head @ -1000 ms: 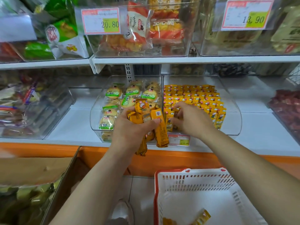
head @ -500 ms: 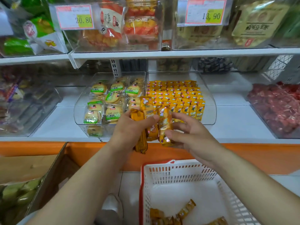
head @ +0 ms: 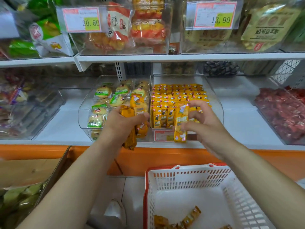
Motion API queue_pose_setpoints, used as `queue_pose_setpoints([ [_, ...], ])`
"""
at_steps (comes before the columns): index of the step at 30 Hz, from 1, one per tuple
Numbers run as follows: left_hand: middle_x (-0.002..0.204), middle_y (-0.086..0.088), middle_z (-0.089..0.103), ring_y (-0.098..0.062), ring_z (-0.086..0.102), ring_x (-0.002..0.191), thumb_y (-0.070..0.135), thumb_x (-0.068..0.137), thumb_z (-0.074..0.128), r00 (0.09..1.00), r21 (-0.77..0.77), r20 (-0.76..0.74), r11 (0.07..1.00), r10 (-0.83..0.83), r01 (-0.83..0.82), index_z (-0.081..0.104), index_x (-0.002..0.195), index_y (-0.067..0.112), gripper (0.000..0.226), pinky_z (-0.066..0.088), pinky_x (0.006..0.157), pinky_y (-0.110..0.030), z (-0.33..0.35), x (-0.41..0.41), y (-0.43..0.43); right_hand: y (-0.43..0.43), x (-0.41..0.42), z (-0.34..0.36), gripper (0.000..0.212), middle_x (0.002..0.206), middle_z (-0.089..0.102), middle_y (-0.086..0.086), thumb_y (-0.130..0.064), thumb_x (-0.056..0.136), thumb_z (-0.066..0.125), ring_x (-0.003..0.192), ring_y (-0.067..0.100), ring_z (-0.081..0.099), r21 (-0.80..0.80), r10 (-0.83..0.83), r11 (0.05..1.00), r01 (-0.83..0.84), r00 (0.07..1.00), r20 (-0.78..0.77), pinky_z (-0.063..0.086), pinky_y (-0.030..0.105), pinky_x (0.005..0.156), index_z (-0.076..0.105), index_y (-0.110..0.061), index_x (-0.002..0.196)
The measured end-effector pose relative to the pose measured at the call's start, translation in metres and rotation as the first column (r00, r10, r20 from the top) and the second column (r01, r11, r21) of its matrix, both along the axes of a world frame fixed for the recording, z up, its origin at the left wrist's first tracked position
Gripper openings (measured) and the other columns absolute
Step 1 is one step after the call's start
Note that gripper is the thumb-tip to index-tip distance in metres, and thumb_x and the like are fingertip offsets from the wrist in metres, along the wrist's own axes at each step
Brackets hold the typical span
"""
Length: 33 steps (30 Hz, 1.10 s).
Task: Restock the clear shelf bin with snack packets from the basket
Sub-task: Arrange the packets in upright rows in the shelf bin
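My left hand (head: 123, 123) grips a bunch of orange snack packets (head: 132, 116) in front of the shelf. My right hand (head: 204, 123) pinches one upright orange packet (head: 180, 123) at the front of the clear shelf bin (head: 216, 100), which holds neat rows of the same orange packets (head: 178, 95). Below, the white basket with a red rim (head: 189, 176) stands on the floor, with a few orange packets (head: 178, 220) lying in its bottom.
A second clear bin (head: 85, 104) with round green-labelled cakes sits left of the orange one. A bin of red sweets (head: 283, 113) is at the right. An upper shelf (head: 165, 57) with price tags hangs overhead. A cardboard box (head: 24, 176) stands at lower left.
My right hand has taken one packet from the bunch in my left hand and carried it right, up to the bin's front. The camera has come closer.
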<state>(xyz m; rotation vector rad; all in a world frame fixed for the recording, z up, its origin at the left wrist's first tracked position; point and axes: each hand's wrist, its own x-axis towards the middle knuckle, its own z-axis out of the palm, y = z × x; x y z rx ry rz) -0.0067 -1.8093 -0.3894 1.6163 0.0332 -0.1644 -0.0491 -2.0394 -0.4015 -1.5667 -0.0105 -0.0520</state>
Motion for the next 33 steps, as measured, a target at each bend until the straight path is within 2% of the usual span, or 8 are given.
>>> queue_pose_setpoints([
  [2, 0.096, -0.010, 0.079, -0.030, 0.078, 0.086, 0.020, 0.080, 0.085, 0.998, -0.006, -0.006, 0.998, 0.067, -0.067, 0.069, 0.111, 0.013, 0.036, 0.063, 0.074, -0.046, 0.001, 0.006, 0.015, -0.003, 0.019, 0.005, 0.056, 0.089, 0.066, 0.007, -0.032, 0.056, 0.080, 0.090, 0.036, 0.068, -0.116, -0.084, 0.989, 0.089, 0.996, 0.041, 0.056, 0.057, 0.084, 0.052, -0.039, 0.104],
  [6, 0.091, -0.006, 0.080, -0.026, 0.079, 0.083, 0.021, 0.081, 0.085, 0.997, 0.053, 0.007, 0.996, 0.074, -0.074, 0.069, 0.110, 0.015, 0.034, 0.064, 0.073, -0.044, -0.001, 0.005, 0.030, -0.002, 0.069, 0.006, 0.050, 0.089, 0.061, -0.008, -0.025, 0.070, 0.083, 0.071, 0.009, 0.063, -0.549, -0.128, 0.814, 0.192, 0.980, 0.154, 0.045, 0.022, 0.056, 0.046, -0.041, 0.099],
  [9, 0.088, -0.002, 0.080, -0.022, 0.079, 0.080, 0.021, 0.079, 0.086, 0.997, 0.079, 0.034, 0.994, 0.067, -0.069, 0.070, 0.105, 0.019, 0.030, 0.065, 0.071, -0.042, -0.002, 0.004, 0.034, 0.002, 0.101, -0.007, 0.043, 0.087, 0.065, -0.008, -0.018, 0.074, 0.083, 0.068, 0.005, 0.060, -0.754, -0.051, 0.642, 0.140, 0.989, 0.140, 0.038, 0.019, 0.050, 0.049, -0.036, 0.094],
  [15, 0.092, -0.001, 0.080, -0.025, 0.078, 0.087, 0.029, 0.078, 0.087, 0.998, 0.119, 0.042, 0.992, 0.040, -0.045, 0.072, 0.101, 0.023, 0.029, 0.060, 0.088, -0.053, -0.002, 0.005, 0.034, 0.011, 0.127, -0.039, 0.041, 0.100, 0.063, 0.004, -0.019, 0.073, 0.087, 0.081, 0.018, 0.057, -0.857, -0.062, 0.506, 0.102, 0.995, 0.082, 0.042, 0.025, 0.065, 0.065, -0.019, 0.107],
  [24, 0.092, -0.001, 0.080, -0.027, 0.078, 0.086, 0.030, 0.076, 0.088, 0.999, 0.102, 0.036, 0.995, -0.018, 0.014, 0.071, 0.098, 0.025, 0.028, 0.060, 0.086, -0.053, -0.002, 0.006, 0.019, 0.023, 0.123, -0.046, 0.051, 0.135, 0.050, 0.010, -0.030, 0.081, 0.079, 0.114, 0.029, 0.057, -0.968, -0.065, 0.244, 0.053, 0.997, 0.038, 0.053, 0.041, 0.090, 0.057, -0.020, 0.126],
  [27, 0.093, -0.008, 0.079, -0.031, 0.077, 0.086, 0.029, 0.078, 0.088, 0.999, 0.103, 0.030, 0.994, -0.031, 0.028, 0.071, 0.102, 0.020, 0.030, 0.061, 0.085, -0.055, -0.003, 0.004, 0.010, 0.015, 0.097, -0.023, 0.046, 0.114, 0.057, 0.000, -0.039, 0.081, 0.078, 0.098, 0.017, 0.057, -0.918, -0.112, 0.352, 0.182, 0.982, 0.152, 0.044, 0.027, 0.070, 0.058, -0.023, 0.121],
  [30, 0.093, -0.012, 0.079, -0.033, 0.077, 0.088, 0.028, 0.079, 0.087, 0.997, 0.085, 0.004, 0.993, -0.077, 0.076, 0.072, 0.100, 0.019, 0.028, 0.061, 0.085, -0.056, -0.007, 0.000, -0.006, 0.004, 0.050, -0.002, 0.018, 0.086, 0.064, -0.008, -0.033, 0.086, 0.074, 0.075, 0.004, 0.059, -0.681, -0.116, 0.704, 0.200, 0.979, 0.168, 0.041, 0.022, 0.061, 0.067, -0.029, 0.101],
  [33, 0.097, -0.011, 0.079, -0.037, 0.076, 0.093, 0.025, 0.079, 0.087, 0.983, 0.026, -0.044, 0.983, -0.180, 0.182, 0.071, 0.106, 0.018, 0.032, 0.059, 0.088, -0.059, -0.011, -0.007, -0.026, 0.001, -0.002, 0.007, 0.021, 0.092, 0.069, -0.013, -0.025, 0.093, 0.067, 0.075, 0.010, 0.069, -0.308, 0.018, 0.951, -0.008, 0.999, 0.031, 0.052, 0.025, 0.057, 0.068, -0.038, 0.111],
])
